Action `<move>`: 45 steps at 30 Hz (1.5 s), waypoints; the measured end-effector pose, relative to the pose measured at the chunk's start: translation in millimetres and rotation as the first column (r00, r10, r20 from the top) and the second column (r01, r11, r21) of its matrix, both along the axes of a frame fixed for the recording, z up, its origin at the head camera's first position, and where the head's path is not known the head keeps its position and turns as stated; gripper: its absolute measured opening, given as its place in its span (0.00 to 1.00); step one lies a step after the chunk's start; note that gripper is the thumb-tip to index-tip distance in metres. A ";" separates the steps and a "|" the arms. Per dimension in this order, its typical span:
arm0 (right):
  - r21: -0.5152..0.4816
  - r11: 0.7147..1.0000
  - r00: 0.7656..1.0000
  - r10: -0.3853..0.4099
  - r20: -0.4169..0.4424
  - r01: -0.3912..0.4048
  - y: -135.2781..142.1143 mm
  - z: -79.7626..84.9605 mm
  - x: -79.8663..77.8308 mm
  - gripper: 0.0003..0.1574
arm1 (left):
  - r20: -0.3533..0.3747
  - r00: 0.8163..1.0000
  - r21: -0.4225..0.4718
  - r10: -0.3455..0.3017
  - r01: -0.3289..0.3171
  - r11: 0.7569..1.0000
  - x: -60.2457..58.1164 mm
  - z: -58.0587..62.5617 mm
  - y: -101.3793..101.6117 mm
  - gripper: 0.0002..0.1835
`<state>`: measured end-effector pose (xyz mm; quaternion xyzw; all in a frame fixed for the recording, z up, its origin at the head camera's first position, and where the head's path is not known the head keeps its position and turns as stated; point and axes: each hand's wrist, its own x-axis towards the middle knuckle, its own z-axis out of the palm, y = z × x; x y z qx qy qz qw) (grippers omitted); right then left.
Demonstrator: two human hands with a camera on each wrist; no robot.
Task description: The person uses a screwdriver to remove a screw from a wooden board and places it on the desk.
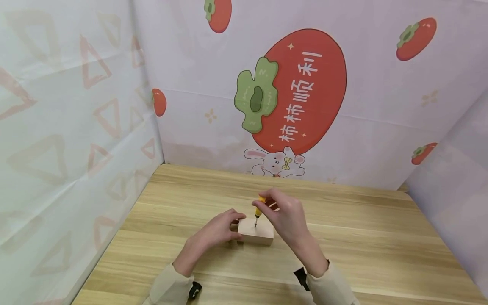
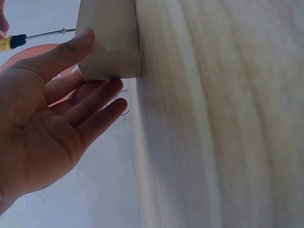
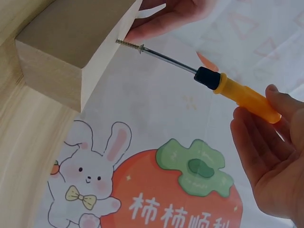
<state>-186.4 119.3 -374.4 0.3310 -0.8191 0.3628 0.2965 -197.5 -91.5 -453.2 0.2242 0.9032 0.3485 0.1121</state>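
Observation:
A pale wooden block (image 1: 263,232) lies on the table in the head view. My left hand (image 1: 218,229) grips its left end, thumb on the near side and fingers round the far side. A screw (image 3: 129,45) stands upright in the block's top, most of its thread showing in the right wrist view. The tip of a yellow-handled screwdriver (image 3: 249,100) with a black collar meets the screw head. My right hand (image 1: 288,215) pinches the upper end of that handle between thumb and fingers. In the left wrist view, the thumb (image 2: 81,42) presses near the block's edge.
The wood-grain table (image 1: 354,237) extends around the block. Behind it hangs a white cloth backdrop (image 1: 190,127) printed with persimmons and a rabbit. A cloth side wall (image 1: 57,140) borders the table on the left, and another cloth panel (image 1: 457,190) borders the right.

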 end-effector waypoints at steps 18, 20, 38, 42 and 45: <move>0.025 0.999 0.998 0.030 0.062 -0.032 -3.7 6.5 6.3 0.13 | -0.002 1.000 0.003 -0.010 0.010 1.000 -0.1 1.7 -0.5 0.28; 0.022 0.999 0.996 0.034 0.081 -0.036 -2.7 7.2 6.3 0.13 | -0.006 1.000 -0.004 -0.016 0.016 1.000 -0.4 1.4 -0.7 0.28; -0.057 0.996 0.971 0.084 0.225 -0.073 -1.5 1.0 11.4 0.17 | -0.022 0.999 -0.012 -0.038 0.038 0.999 0.2 3.8 -0.4 0.28; 0.053 0.996 0.995 -0.069 0.067 0.066 -2.8 -2.6 13.9 0.21 | -0.027 0.999 -0.022 -0.037 0.036 0.999 0.5 2.4 -0.8 0.29; 0.123 0.974 0.982 -0.186 -0.041 0.190 -4.9 -3.0 15.2 0.24 | -0.038 0.998 -0.020 -0.040 0.039 0.999 0.5 1.7 -1.3 0.29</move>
